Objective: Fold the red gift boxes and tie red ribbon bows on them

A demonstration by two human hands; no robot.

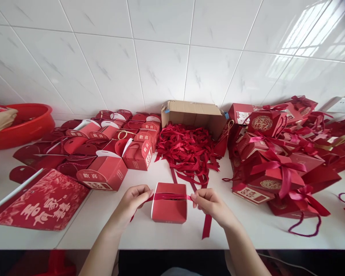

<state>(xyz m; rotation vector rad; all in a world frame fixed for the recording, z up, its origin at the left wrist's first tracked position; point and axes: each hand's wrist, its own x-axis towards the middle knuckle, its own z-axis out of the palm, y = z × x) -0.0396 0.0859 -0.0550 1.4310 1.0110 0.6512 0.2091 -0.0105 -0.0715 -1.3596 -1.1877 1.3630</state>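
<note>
My left hand and right hand each pinched an end of the soft, slippery red ribbon stretched across the light, crushable red gift box at six o'clock on the white table.

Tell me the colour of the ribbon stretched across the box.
Red, the ribbon nearly matches the red box; the head view shows it best.

The small box between my hands is plain red with a white edge, and the ribbon I stretch across it is a deeper satin red. The loose ribbon pile is the same red. The cardboard box is brown with blue tape. The flat bag is red with white characters. The basin is bright red, the table white.
</note>
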